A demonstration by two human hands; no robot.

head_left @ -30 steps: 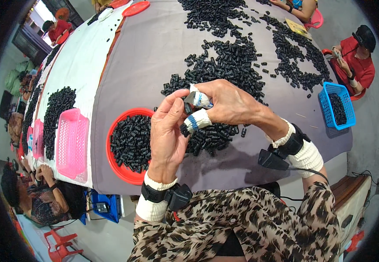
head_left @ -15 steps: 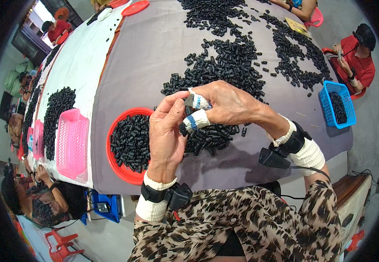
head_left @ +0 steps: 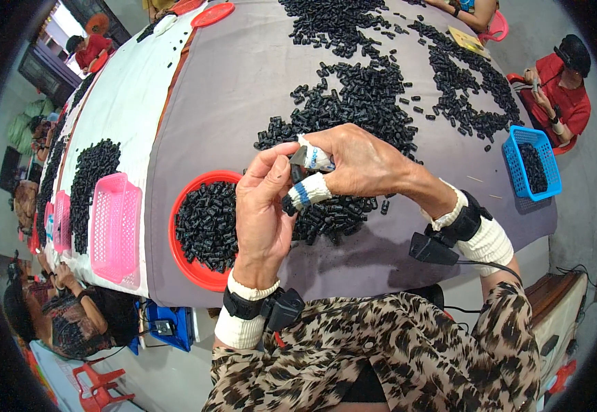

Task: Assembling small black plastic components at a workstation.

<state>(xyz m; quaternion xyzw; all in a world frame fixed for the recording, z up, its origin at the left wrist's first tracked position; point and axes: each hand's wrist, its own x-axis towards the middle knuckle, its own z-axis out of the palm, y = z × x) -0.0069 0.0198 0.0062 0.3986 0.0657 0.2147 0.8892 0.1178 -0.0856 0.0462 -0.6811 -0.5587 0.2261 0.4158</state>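
Above the table my two hands meet, fingertips nearly touching. My left hand is closed, its thumb and fingers pinching a small black cylindrical piece. My right hand is also closed at the fingertips, with white and blue wraps on its thumb and index finger. At that index finger shows a small flat grey piece, perhaps a blade; its exact kind cannot be made out. Behind my hands spreads a large heap of black cylindrical pieces. Left of my left hand stands a red round tray filled with similar pieces.
A pink basket stands on the white cloth to the left, near another black heap. At the right edge a blue basket holds black pieces. Co-workers sit around the table, one in a red shirt at the right.
My hands stay together in almost the same place and pose. The view has shifted very slightly; nothing has visibly been let go or taken up.
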